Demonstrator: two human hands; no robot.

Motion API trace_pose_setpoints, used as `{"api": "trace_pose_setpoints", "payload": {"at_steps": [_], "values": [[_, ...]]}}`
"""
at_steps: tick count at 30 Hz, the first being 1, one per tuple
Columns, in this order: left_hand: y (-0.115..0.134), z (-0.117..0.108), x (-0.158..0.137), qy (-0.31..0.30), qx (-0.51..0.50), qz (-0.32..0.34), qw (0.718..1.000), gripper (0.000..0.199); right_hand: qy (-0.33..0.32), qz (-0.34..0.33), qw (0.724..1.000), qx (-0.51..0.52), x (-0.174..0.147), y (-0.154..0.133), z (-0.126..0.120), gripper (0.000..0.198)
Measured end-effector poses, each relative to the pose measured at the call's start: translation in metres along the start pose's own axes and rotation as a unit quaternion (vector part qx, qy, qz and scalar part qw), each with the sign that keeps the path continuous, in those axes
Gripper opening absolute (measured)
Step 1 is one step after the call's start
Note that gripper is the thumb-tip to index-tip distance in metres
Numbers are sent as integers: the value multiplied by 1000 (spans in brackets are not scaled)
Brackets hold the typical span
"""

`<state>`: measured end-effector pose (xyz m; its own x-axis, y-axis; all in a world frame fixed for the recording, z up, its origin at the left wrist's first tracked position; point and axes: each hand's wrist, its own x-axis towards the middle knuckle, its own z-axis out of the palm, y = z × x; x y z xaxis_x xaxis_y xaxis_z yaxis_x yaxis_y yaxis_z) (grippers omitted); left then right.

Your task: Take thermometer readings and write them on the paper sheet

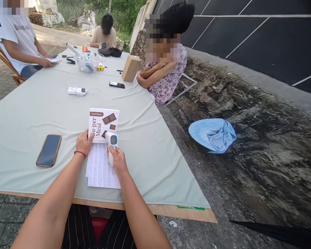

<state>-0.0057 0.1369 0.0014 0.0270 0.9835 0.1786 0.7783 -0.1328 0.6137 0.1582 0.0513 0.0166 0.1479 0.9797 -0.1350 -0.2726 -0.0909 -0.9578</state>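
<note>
My left hand (83,143) grips the lower left edge of a white and brown "Su-per Meal" box (101,117), thumb on its printed face. Closed around the handle of a white infrared thermometer (110,136) is my right hand (118,162). The thermometer's small blue-framed screen faces me, and its front end overlaps the box's lower right corner; I cannot tell whether they touch. Printed sheets of paper (101,174) lie below the box, partly behind my right hand. To the left, a phone (48,150) in a brown case lies flat, its screen dark.
A pale cloth covers the table (150,166). Farther back are a white corded device (77,91), a black phone (116,84), a cardboard box (131,68) and a clear basket (88,65) of bottles. Several people sit around. A blue hat (212,135) lies on the ground at right.
</note>
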Motion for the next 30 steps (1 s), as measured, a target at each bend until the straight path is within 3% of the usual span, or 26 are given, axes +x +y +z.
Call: {"api": "trace_pose_setpoints", "payload": {"at_steps": [15, 21, 30], "values": [[-2, 3, 1, 1, 29, -3, 1000, 51, 27, -32, 998, -47, 5, 6, 2, 45], [0, 3, 1, -2, 26, -4, 1000, 52, 21, -12, 1000, -14, 7, 11, 6, 44], [-3, 3, 2, 3, 22, 0, 1000, 52, 15, 1, 1000, 15, -25, -10, 4, 41]]}}
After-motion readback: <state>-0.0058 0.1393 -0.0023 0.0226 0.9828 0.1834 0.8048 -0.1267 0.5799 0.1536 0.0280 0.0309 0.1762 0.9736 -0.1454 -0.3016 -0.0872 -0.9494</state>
